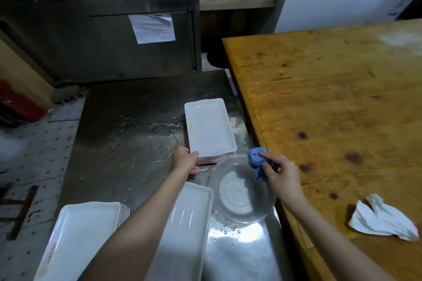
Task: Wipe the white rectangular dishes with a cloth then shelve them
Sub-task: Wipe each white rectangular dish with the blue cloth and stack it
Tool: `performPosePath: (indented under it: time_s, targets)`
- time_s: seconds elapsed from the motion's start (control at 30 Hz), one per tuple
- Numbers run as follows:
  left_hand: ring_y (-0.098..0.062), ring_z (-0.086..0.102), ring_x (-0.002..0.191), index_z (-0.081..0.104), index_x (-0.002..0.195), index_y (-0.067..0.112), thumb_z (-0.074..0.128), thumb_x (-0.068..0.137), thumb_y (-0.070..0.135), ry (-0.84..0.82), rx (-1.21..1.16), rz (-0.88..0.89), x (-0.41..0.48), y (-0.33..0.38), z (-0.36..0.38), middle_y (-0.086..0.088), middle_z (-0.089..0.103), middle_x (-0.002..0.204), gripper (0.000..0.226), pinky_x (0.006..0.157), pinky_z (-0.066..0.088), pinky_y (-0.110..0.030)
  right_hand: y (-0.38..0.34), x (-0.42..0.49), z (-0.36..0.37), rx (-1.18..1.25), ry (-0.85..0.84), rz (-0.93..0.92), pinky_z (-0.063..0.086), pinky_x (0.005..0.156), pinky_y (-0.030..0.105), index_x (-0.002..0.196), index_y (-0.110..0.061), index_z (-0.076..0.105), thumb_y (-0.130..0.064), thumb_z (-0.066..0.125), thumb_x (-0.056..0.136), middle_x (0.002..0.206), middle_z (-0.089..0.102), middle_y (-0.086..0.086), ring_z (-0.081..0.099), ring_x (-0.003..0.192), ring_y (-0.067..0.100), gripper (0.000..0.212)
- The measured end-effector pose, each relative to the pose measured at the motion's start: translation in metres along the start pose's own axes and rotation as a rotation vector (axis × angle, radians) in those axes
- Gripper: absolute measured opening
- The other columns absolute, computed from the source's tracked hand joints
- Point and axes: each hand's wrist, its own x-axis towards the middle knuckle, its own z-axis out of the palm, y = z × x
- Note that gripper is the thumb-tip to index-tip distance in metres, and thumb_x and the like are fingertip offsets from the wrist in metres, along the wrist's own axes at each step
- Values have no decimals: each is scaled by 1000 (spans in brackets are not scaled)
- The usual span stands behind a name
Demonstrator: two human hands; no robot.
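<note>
**Head view: cloth and stack in hand, nothing shelved**

We look down over a wet steel counter (127, 116) with a wooden table (331, 98) along its right side. Our left hand (186, 159) grips the near end of the far stack (209, 128) of white rectangular dishes, thumb on the top rim and fingers curled beneath. Our right hand (279, 174) pinches a bunched blue cloth (257, 158), held above the far rim of a clear bowl (242, 191) just right of the stack. The cloth is near the stack's corner but not touching any dish.

The top dish of the far stack shows an orange smear along its left side and a sheen of water, so we judge it not yet wiped. A near stack (77, 235) sits at the counter's lower left, also with orange marks on its top dish. A lone dish (187, 223) lies between that stack and the bowl, partly under our left forearm. We cannot tell whether either of these has been wiped.

No shelf holding dishes is in view, and every dish we see is on the counter. We judge the task to be in its wiping stage, with all the shelving left to do. A crumpled white rag (383, 221) lies on the table, well apart from the dishes.
</note>
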Motion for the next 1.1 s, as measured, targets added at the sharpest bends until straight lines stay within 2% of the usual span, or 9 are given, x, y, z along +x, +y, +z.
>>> performPosePath:
  time_s: [0.1,0.23,0.37,0.47,0.63,0.7,0.83,0.97,1.1]
  targets:
    - [-21,54,44,44,95,9,54,87,5,-6,-40,-6,2,0,0,-13,56,75,13,40,49,-25,1,1,0,-15,5,-7,37,69,2,104,-12,70,6,62,81,94,63,2,54,78,-2,30]
    - [-23,56,47,46,100,8,44,89,3,-17,-77,-4,4,-5,-6,-10,55,66,12,55,55,-35,-1,2,3,-14,-18,8,37,71,2,105,-11,69,4,62,82,96,63,1,52,79,-3,29]
    - [-30,63,66,46,102,11,36,93,-2,50,-137,67,0,-8,-18,-11,59,83,19,65,58,-38,-4,0,5,-16,-36,-5,38,70,5,105,-13,69,3,62,83,92,62,0,52,78,-1,28]
    - [-26,60,79,53,91,7,36,94,-6,111,-265,88,-7,-7,-27,-7,59,90,22,74,55,-36,-6,-1,7,-16,-54,-4,40,74,11,107,-13,69,3,61,83,98,63,1,53,81,1,29]
    - [-24,58,79,55,79,9,38,97,-4,109,-313,81,-13,-7,-47,-4,58,77,27,62,55,-28,-8,-5,5,0,-40,-9,43,77,18,106,-12,69,3,61,83,98,64,3,55,85,9,28]
    - [-20,57,75,55,80,11,40,98,0,102,-280,86,-15,-10,-55,-3,58,77,26,53,53,-23,-8,-6,3,3,-24,-7,41,73,10,106,-12,69,3,61,84,96,63,3,54,81,5,28]
    - [-26,60,88,60,83,13,41,98,5,75,-231,110,-21,-21,-71,-11,63,91,25,69,54,-34,-7,-10,-2,5,2,-15,40,70,6,105,-11,70,4,62,83,96,64,4,54,80,4,27]
    - [-26,61,95,60,106,10,35,103,14,66,-255,88,-34,-26,-83,-11,64,101,25,62,54,-30,-11,-15,-8,15,9,-16,39,71,11,105,-10,69,4,61,84,96,63,4,54,84,10,27]
    - [-24,57,90,54,95,11,32,102,18,38,-185,119,-46,-31,-95,-13,60,94,24,72,48,-34,-15,-22,-10,8,2,-35,39,69,11,107,-11,69,2,61,85,94,62,3,52,78,3,27]
